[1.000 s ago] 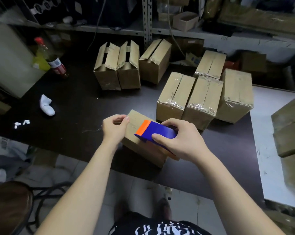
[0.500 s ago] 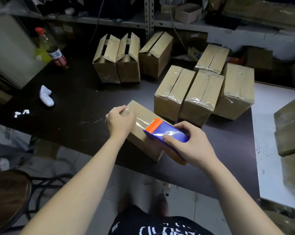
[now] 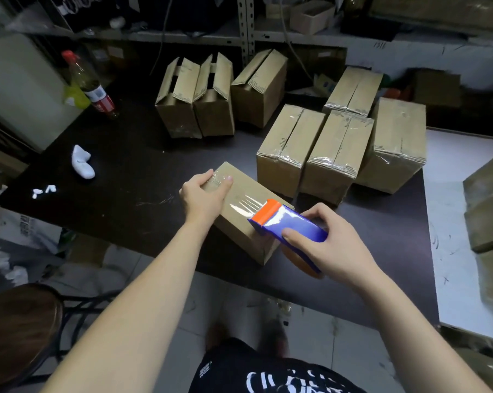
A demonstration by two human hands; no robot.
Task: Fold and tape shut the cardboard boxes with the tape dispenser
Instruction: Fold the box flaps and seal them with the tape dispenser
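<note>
A small cardboard box [image 3: 246,236] lies near the front edge of the dark table [image 3: 132,177]. My left hand [image 3: 204,195] presses down on the box's far end, over the start of a clear tape strip. My right hand [image 3: 329,245] grips a blue tape dispenser with an orange blade end [image 3: 285,224] at the box's near right corner. Shiny tape stretches along the box top between the two hands. Several taped boxes [image 3: 336,151] stand behind, and three boxes with loose flaps [image 3: 217,92] stand further back.
A soda bottle [image 3: 93,89] and a yellow-green item stand at the table's back left. White scraps [image 3: 82,163] lie on the left side. A white table [image 3: 463,222] with brown boxes [image 3: 489,205] adjoins on the right. A round stool [image 3: 21,321] stands at lower left. Shelving runs behind.
My right hand has drawn the dispenser toward me along the box top, laying out tape. My left hand has stayed on the far end of the box.
</note>
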